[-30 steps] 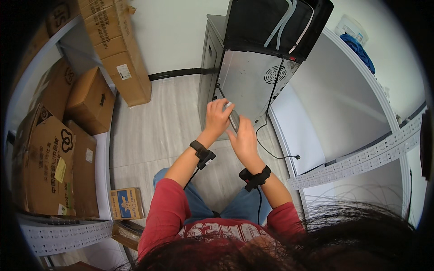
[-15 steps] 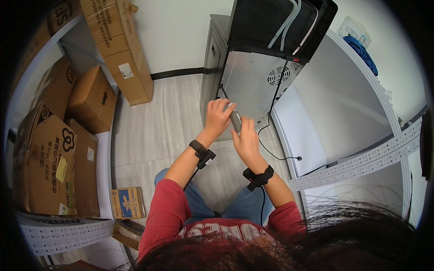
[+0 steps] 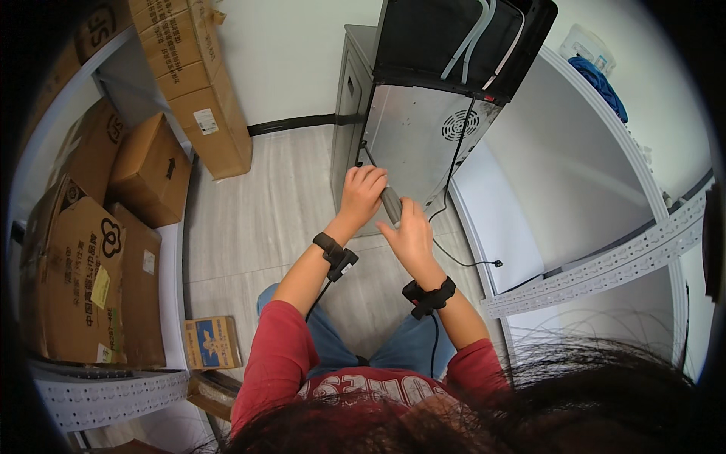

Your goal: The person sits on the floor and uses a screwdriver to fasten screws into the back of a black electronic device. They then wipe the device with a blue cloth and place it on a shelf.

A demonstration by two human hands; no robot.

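Observation:
Just behind a tall appliance (image 3: 408,125) with a metal back panel, both my hands hold one grey elongated thing (image 3: 391,203) shaped like a tool handle. My left hand (image 3: 362,194) curls over its upper end. My right hand (image 3: 411,236) grips its lower end, with the thumb held out to the side. A thin dark shaft or tube (image 3: 369,155) runs from beside my left fingers to the panel's left edge; whether it joins the grey thing is hidden. To the right, a black power cord (image 3: 459,159) hangs down the panel, its plug (image 3: 497,263) lying by the shelf.
Cardboard boxes (image 3: 151,170) fill the left shelving, and a tall carton (image 3: 208,129) stands by the wall. A small blue-and-brown box (image 3: 212,343) lies near my left knee. White perforated shelf rails (image 3: 597,268) cross on the right. Pale tubes (image 3: 473,38) hang in the appliance's black top.
The grey thing has turned slightly between my hands, and less of its pale upper end shows. My hands stay in nearly the same place; the whole view has shifted a little.

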